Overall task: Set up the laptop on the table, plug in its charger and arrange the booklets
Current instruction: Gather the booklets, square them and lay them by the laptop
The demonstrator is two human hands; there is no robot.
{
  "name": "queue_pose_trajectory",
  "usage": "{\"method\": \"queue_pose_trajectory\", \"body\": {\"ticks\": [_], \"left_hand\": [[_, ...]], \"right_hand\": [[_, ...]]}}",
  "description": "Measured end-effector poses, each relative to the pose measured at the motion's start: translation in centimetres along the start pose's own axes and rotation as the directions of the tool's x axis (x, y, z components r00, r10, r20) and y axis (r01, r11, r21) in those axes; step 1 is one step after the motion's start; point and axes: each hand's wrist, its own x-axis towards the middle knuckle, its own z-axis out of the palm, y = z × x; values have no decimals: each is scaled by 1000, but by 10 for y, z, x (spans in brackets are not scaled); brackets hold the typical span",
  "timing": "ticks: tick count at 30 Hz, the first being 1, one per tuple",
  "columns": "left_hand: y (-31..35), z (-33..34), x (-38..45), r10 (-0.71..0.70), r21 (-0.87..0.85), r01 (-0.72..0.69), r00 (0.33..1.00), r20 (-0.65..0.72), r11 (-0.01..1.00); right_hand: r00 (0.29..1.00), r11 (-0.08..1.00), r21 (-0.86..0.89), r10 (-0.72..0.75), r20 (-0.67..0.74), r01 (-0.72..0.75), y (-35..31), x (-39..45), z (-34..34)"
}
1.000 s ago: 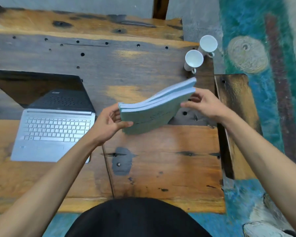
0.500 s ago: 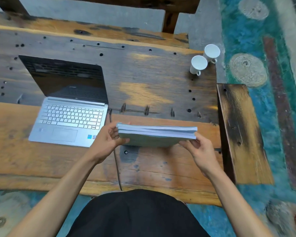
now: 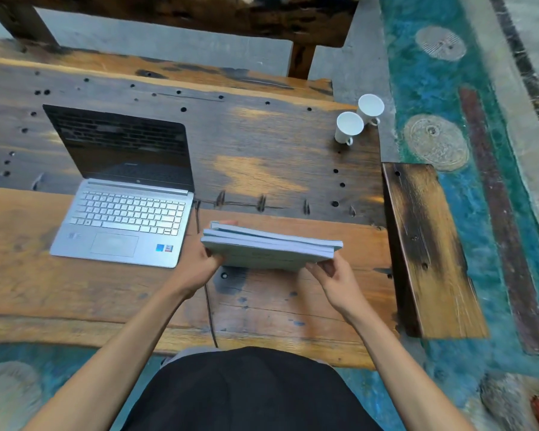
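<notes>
Both hands hold the booklets [image 3: 269, 248] in the head view, which is the only view given. The left hand [image 3: 196, 265] is closed on the stack's left end, thumb side under the near edge and a fingertip showing over the far edge. The right hand [image 3: 336, 278] pinches the lower right corner from beneath. The stack is pale blue, several booklets thick, and it is held roughly flat, just above the table [image 3: 277, 303], right of the laptop [image 3: 128, 209]. Its upper booklets sit slightly askew from the lower ones at the left end.

The laptop stands open with a dark screen, set square on the wood. A thin dark cable [image 3: 207, 306] runs from beside its right edge toward the near table edge; where it plugs in cannot be made out. Two white cups [image 3: 358, 119] stand well apart at the far right corner.

The step in hand looks like squaring and setting down the stack. To do it well, I would tap the left ends flush while both hands support it, then lower it flat onto the bare plank beside the laptop. It should stay clear of the cable, so nothing rests on the cord or tips. The edges should run parallel to the laptop's side.
</notes>
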Motion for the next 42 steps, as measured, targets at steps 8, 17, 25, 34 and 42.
{"method": "queue_pose_trajectory", "body": {"ticks": [8,17,25,34,42], "left_hand": [[2,-4,9,-38,49,38,999,10,998],[8,-25,11,15,386,-64,991,130,920],[-3,-26,2,119,181,-103,990,-78,978],[-1,-34,-2,112,148,-111,994,-2,983],[2,-38,1,175,192,-181,983,48,965]], "right_hand": [[998,999,50,-23,54,21,3,3,-3],[991,985,-107,-136,12,136,5,13,-9],[995,986,-138,-95,6,95,7,19,-19],[995,980,-184,-85,-57,73,8,23,-23],[986,951,-282,-153,-58,131,4,22,-25]]}}
